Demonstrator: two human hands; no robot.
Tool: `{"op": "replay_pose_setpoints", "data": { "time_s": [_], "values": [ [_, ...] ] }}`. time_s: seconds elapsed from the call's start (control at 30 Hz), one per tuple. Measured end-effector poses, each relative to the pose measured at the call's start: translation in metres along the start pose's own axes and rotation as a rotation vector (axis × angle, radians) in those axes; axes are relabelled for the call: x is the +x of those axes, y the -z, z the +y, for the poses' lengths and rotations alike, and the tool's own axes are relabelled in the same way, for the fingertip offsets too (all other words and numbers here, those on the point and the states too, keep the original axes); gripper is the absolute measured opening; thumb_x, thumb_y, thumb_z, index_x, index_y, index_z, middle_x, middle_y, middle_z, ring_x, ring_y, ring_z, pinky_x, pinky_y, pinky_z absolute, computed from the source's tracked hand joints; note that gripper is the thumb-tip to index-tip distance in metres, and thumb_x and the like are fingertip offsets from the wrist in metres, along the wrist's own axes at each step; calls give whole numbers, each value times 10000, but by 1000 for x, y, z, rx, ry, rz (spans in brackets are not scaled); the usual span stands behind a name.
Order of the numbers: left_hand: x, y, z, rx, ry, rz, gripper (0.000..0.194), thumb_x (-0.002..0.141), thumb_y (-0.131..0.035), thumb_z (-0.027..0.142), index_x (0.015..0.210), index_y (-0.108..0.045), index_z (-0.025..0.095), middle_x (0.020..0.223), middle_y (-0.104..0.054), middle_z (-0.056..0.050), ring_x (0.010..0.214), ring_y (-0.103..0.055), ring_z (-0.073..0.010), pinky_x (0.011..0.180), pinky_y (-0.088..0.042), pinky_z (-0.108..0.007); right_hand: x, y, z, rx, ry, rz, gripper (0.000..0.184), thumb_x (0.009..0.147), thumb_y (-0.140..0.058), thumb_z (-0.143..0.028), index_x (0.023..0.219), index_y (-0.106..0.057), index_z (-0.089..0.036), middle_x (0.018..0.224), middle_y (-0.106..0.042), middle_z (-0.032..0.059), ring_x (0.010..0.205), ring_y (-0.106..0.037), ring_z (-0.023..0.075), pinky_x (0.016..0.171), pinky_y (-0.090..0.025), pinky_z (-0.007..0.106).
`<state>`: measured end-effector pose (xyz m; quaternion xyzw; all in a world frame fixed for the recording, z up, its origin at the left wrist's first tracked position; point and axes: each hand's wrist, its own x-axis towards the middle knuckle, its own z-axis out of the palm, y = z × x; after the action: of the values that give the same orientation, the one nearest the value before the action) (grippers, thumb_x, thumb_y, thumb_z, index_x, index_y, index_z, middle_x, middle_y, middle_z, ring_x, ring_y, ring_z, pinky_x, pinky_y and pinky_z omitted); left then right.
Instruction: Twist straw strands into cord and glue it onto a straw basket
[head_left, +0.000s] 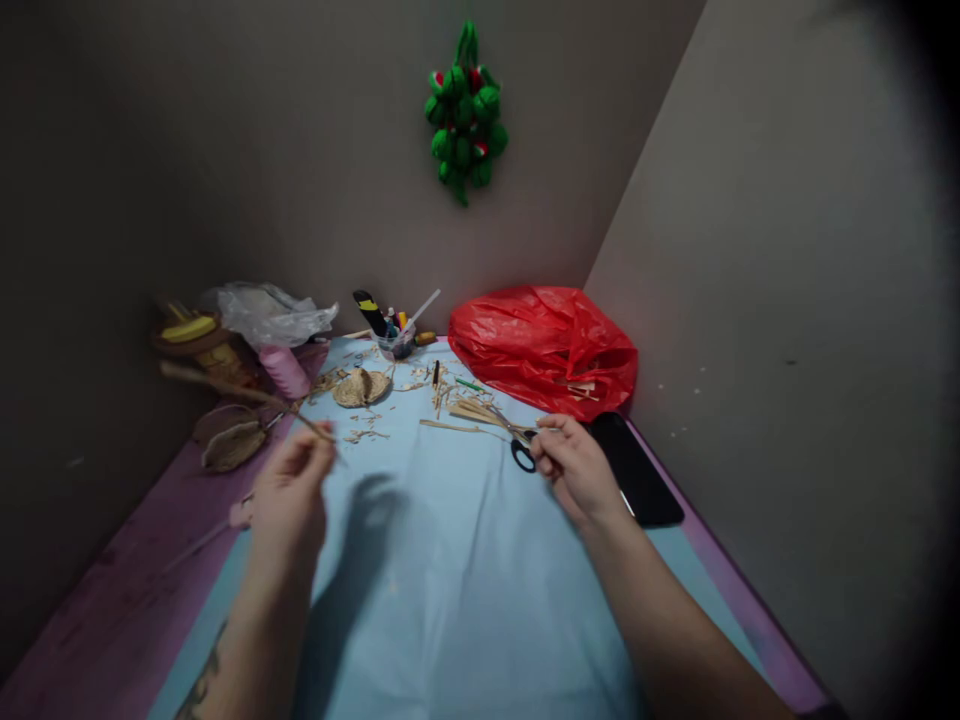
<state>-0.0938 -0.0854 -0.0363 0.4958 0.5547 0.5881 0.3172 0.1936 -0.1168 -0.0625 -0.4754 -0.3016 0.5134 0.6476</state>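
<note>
My left hand [291, 470] is closed in a pinch on a long, thin tan strip of dried plant fibre [232, 387], which slants up to the left and is smeared by motion. On the right, the fingers of my right hand [574, 465] are curled together; what they hold, if anything, I cannot make out. Right beside those fingertips lie scissors [523, 456] with black handles, their blades over a small bundle of tan strips [474, 410]. A round woven fibre piece [362, 388] with a raised middle rests on the blue cloth [450, 560] beyond my left hand.
A red plastic bag [536, 345] sits at the back right, with a black phone [636, 470] in front. At the back stands a tub of tools [394, 343]. On the left are a pink thread spool [285, 372], a clear plastic bag [270, 315] and a basket [202, 350]. Walls enclose the table.
</note>
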Motion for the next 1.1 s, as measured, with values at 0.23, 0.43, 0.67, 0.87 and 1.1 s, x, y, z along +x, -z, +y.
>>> {"op": "replay_pose_setpoints", "data": {
  "time_s": [0.23,0.43,0.67,0.87,1.1],
  "values": [
    [-63,-67,-7,-406,446,-836,328,624,-748,428,612,-610,131,787,-649,-86,759,-561,-188,727,-382,-301,-29,-34,28,-121,-196,-385,262,703,-645,-316,844,-463,-191,571,-615,-40,324,-420,45,323,-205,152],
    [-58,-62,-20,-401,564,-788,283,650,-742,375,695,-641,114,618,-588,-30,568,-478,-101,572,-320,-220,-25,-27,25,-132,-169,-332,255,709,-642,-304,850,-465,-186,557,-608,-47,306,-354,20,329,-178,141],
    [-55,-61,-22,-467,500,-728,254,644,-751,350,643,-615,136,845,-635,-61,742,-547,-136,683,-364,-242,-21,-25,21,-124,-198,-344,265,708,-646,-324,847,-468,-185,556,-598,-46,320,-354,20,338,-158,141],
    [-64,-64,-22,-398,538,-898,291,667,-734,388,678,-638,113,668,-629,-44,612,-514,-113,641,-357,-248,-26,-32,26,-134,-237,-376,255,652,-636,-229,833,-463,-180,550,-621,-34,293,-370,31,325,-181,149],
    [-44,-55,-23,-630,682,-618,224,629,-771,283,651,-618,122,696,-649,-35,661,-588,-113,664,-422,-213,-11,-16,22,-132,-169,-181,239,696,-659,-313,808,-498,-176,542,-571,-48,348,-351,24,354,-163,151]
  ]
}}
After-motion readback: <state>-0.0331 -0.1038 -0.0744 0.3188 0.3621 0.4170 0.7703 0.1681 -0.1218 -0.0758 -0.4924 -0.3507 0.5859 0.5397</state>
